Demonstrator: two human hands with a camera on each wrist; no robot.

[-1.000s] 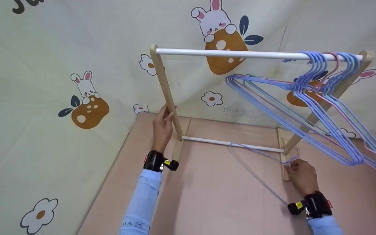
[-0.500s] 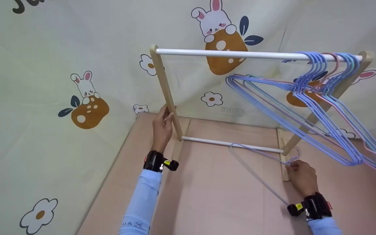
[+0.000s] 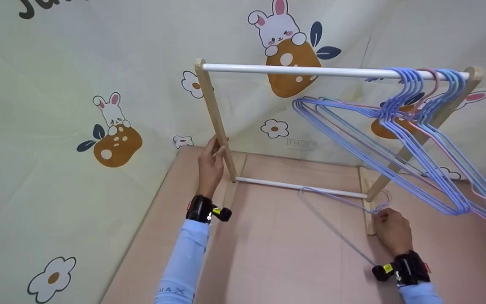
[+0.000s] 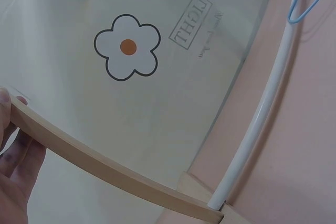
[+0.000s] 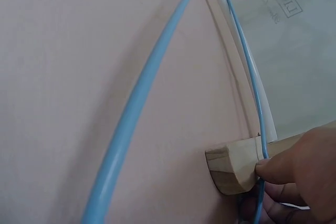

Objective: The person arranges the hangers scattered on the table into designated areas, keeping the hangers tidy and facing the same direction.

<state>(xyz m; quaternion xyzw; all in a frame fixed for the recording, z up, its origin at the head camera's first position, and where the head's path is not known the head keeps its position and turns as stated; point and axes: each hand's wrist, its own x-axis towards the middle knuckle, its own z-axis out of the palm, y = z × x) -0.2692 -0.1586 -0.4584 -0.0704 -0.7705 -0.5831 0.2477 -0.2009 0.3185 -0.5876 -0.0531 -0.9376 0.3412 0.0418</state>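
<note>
My left hand (image 3: 210, 166) grips the left wooden post (image 3: 214, 114) of a small clothes rack from its outer side, low down. The left wrist view shows thumb and fingers on opposite sides of that post. Between thumb and fingers, my right hand (image 3: 394, 230) pinches a light blue clothes hanger (image 5: 137, 98) near its hook. That hanger is held low, stretching leftward in front of the rack's lower white rod (image 4: 257, 119). Its hook is by the rack's right wooden foot (image 5: 233, 166). Curled fingers partly hide the hanger's neck.
Several blue hangers (image 3: 388, 110) and a pink one hang bunched at the right end of the top white rod (image 3: 285, 69). The rack stands on a pink surface (image 3: 285, 253), before a cream backdrop (image 3: 154, 63) printed with rabbits and flowers.
The right hand and its hanger have shifted very slightly to the right. The left hand keeps its hold on the post, and the hung hangers stay still.
</note>
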